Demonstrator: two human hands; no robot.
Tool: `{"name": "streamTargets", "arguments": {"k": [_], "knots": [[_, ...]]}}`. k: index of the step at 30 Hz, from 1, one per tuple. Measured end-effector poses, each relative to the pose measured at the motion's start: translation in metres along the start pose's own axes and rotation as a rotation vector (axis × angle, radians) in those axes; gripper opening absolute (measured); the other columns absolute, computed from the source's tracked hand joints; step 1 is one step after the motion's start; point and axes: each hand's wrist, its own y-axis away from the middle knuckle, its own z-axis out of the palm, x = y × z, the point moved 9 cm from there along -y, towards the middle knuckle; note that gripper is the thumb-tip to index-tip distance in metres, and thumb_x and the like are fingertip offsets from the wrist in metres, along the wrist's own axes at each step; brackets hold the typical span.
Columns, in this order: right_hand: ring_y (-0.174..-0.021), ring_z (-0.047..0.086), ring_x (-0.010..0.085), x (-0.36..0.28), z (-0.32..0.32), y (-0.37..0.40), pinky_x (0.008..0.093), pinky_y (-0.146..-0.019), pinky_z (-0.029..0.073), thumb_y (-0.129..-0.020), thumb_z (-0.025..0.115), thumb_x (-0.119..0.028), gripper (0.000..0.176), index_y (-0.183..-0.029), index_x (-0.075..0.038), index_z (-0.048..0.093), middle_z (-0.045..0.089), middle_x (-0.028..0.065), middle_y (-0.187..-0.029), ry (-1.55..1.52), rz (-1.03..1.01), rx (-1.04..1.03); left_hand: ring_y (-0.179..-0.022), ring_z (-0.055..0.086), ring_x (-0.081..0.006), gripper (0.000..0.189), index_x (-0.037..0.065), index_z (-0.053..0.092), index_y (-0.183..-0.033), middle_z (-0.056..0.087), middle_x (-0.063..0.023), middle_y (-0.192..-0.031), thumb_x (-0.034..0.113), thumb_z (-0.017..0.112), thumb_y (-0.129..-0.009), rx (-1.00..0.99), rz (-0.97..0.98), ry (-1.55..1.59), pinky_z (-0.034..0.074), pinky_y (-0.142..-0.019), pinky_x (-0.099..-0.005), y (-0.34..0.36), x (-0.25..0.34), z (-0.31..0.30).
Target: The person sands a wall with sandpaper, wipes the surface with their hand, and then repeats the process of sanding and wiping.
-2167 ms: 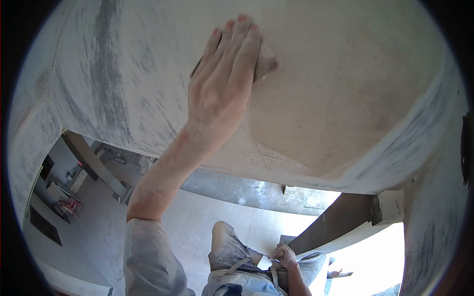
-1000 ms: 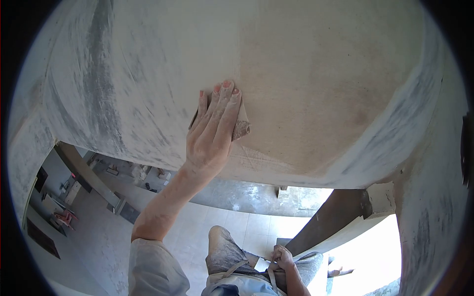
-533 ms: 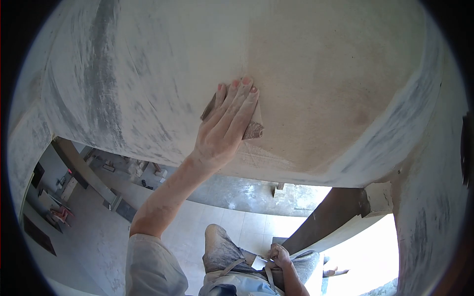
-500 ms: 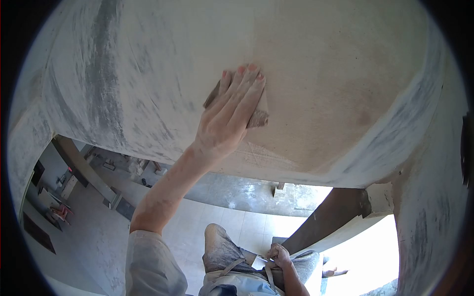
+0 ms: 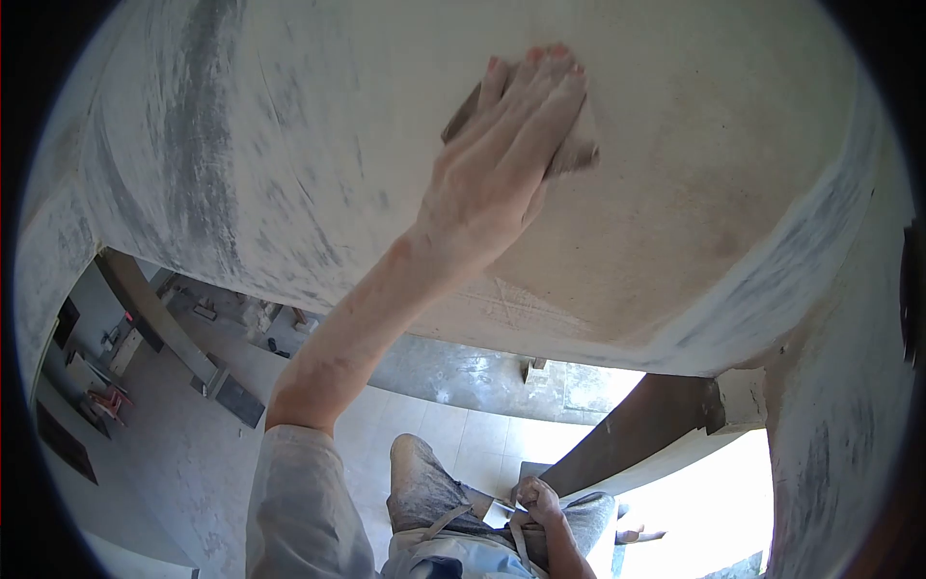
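My left hand (image 5: pixel 502 154) is raised and pressed flat over a brown folded piece of sandpaper (image 5: pixel 576 156) against a broad plastered surface (image 5: pixel 656 212). Its fingers point upward, and the sandpaper's edges stick out on both sides of the hand. Pale dust coats the skin. Low down by my lap, my right hand (image 5: pixel 540 499) is closed in a fist near a strap of my clothing. Whatever it may hold is hidden.
A dark beam (image 5: pixel 632 425) with a pale edge runs below on the right. Far below lies a tiled floor (image 5: pixel 453 432), with a red chair (image 5: pixel 108 400) at the left. Grey patches streak the plaster at both sides.
My left hand has slid up and to the right across the plaster with the sandpaper under it. My right hand stays closed by my lap.
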Motion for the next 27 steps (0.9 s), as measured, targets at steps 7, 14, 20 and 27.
{"name": "streamTargets", "arguments": {"k": [7, 14, 20, 27], "knots": [[-0.061, 0.05, 0.017, 0.009, -0.044, -0.023, 0.0284, -0.063, 0.044, -0.084, 0.06, -0.001, 0.013, -0.078, -0.005, 0.049, 0.05, 0.005, -0.069, 0.419, -0.189, 0.027, -0.128, 0.049, -0.0339, 0.036, -0.004, 0.057, -0.124, 0.058, -0.02, -0.129, 0.018, 0.053, -0.096, -0.096, -0.097, -0.025, 0.038, -0.109, -0.0531, 0.05, 0.028, 0.003], [-0.074, 0.063, 0.0236, -0.001, -0.032, -0.017, 0.0323, -0.07, 0.053, -0.069, 0.079, -0.004, 0.027, -0.058, -0.004, 0.054, 0.06, 0.0069, -0.075, 1.231, -0.749, -0.181, -0.13, 0.047, -0.0336, 0.035, -0.002, 0.054, -0.129, 0.054, -0.0197, -0.134, 0.012, 0.052, -0.096, -0.086, -0.022, -0.17, 0.038, -0.11, -0.0514, -0.047, -0.019, -0.014], [-0.063, 0.054, 0.0199, 0.018, -0.048, -0.028, 0.03, -0.058, 0.046, -0.073, 0.069, -0.006, 0.022, -0.061, -0.008, 0.052, 0.051, 0.0034, -0.067, 0.096, 0.018, 0.271, -0.13, 0.047, -0.0326, 0.038, 0.0, 0.05, -0.132, 0.052, -0.0186, -0.137, 0.003, 0.05, -0.095, -0.17, 0.068, -0.249, 0.039, -0.11, -0.0477, -0.051, -0.028, -0.012], [-0.05, 0.042, 0.0155, 0.016, -0.029, -0.005, 0.0274, -0.045, 0.037, -0.079, 0.059, -0.008, 0.018, -0.064, -0.013, 0.049, 0.041, -0.0006, -0.057, -0.004, 0.085, 0.323, -0.124, 0.054, -0.0298, 0.034, 0.004, 0.054, -0.127, 0.061, -0.0136, -0.127, 0.007, 0.056, -0.093, -0.018, 0.156, -0.353, 0.044, -0.107, -0.0444, -0.137, -0.059, -0.021]]}}
